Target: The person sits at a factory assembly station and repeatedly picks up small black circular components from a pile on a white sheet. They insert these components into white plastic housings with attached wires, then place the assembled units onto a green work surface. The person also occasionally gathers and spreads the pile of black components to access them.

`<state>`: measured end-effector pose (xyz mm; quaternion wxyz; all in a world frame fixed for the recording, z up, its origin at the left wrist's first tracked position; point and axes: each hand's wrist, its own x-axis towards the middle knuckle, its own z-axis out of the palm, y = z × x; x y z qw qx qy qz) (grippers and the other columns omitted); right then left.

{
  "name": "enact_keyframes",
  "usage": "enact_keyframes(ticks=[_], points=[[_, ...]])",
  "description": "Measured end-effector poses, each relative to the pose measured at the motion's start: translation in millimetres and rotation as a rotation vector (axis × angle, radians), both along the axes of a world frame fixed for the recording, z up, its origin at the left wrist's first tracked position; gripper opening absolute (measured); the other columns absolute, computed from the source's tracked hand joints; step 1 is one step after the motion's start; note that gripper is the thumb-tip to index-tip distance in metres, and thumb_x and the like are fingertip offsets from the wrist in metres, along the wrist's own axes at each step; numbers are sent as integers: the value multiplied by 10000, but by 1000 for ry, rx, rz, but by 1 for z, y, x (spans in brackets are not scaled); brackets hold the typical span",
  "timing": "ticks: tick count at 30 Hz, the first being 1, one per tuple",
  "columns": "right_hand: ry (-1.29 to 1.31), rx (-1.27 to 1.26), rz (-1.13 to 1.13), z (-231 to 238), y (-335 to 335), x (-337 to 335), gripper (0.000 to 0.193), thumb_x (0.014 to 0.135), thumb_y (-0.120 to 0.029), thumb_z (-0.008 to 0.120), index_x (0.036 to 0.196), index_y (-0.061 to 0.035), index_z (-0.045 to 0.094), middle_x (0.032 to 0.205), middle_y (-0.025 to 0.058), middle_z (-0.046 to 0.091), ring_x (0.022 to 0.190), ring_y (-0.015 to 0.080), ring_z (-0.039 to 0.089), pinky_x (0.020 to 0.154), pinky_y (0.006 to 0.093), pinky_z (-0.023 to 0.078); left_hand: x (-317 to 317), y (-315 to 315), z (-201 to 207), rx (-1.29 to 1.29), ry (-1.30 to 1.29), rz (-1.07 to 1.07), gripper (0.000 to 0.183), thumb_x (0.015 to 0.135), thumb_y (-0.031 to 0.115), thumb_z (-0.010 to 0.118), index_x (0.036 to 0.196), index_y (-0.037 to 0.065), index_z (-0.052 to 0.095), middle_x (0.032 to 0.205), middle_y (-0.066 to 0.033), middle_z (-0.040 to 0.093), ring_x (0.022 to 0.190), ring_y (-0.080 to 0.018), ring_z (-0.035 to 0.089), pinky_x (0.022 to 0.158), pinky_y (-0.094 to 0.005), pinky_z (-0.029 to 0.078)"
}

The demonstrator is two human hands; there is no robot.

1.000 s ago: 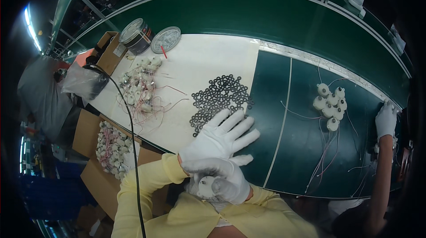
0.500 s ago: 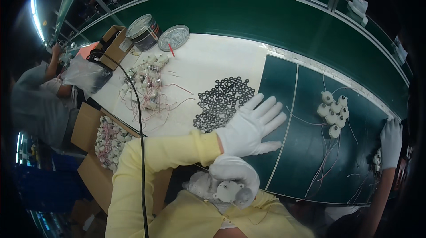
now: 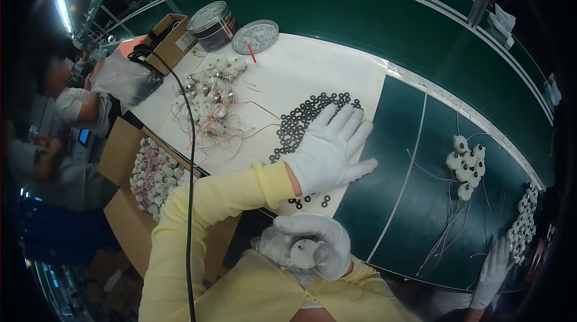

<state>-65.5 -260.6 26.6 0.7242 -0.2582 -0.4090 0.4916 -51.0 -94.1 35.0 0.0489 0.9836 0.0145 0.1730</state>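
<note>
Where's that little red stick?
In the head view, the red stick is at upper left, by the lower edge of the round silver lid right of the can.

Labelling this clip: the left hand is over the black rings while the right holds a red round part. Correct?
Wrong colour: in the head view, the right hand holds a white round part. The left hand is over the black rings.

Left hand (image 3: 330, 154) shifted left, back over black rings (image 3: 294, 125).
</note>
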Motion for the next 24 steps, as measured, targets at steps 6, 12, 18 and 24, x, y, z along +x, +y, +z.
enact_keyframes(ticks=[6, 12, 18, 24], points=[[-33, 78, -49, 0, 6, 0, 611, 1041, -448, 554, 1376, 62, 591, 813, 72, 669, 728, 146, 639, 687, 290, 498, -4, 42, 25, 57, -16, 116, 620, 994, 473, 533, 1371, -19, 547, 1410, -301, 530, 1325, -473, 485, 1123, -545, 345], [20, 186, -1, -7, 13, -5, 611, 1040, -421, 558, 1395, 76, 565, 717, 50, 642, 649, 164, 643, 668, 301, 509, -26, 60, 10, 189, 64, 138, 590, 1019, 467, 499, 1398, 18, 555, 1418, -291, 524, 1325, -477, 487, 1108, -563, 359], [-96, 133, -57, 1, 11, 1, 620, 1035, -422, 566, 1399, 80, 559, 798, 102, 668, 670, 223, 634, 671, 337, 505, -38, 58, 4, 157, 24, 139, 582, 995, 463, 540, 1381, 29, 571, 1410, -296, 518, 1296, -489, 501, 1092, -575, 360], [83, 194, -60, -1, 12, -9, 678, 1050, -513, 505, 1375, 79, 558, 789, 136, 666, 648, 219, 589, 629, 360, 467, -18, 63, -4, 52, -134, 134, 574, 962, 481, 574, 1300, 17, 584, 1314, -288, 560, 1249, -455, 517, 1053, -551, 385]])
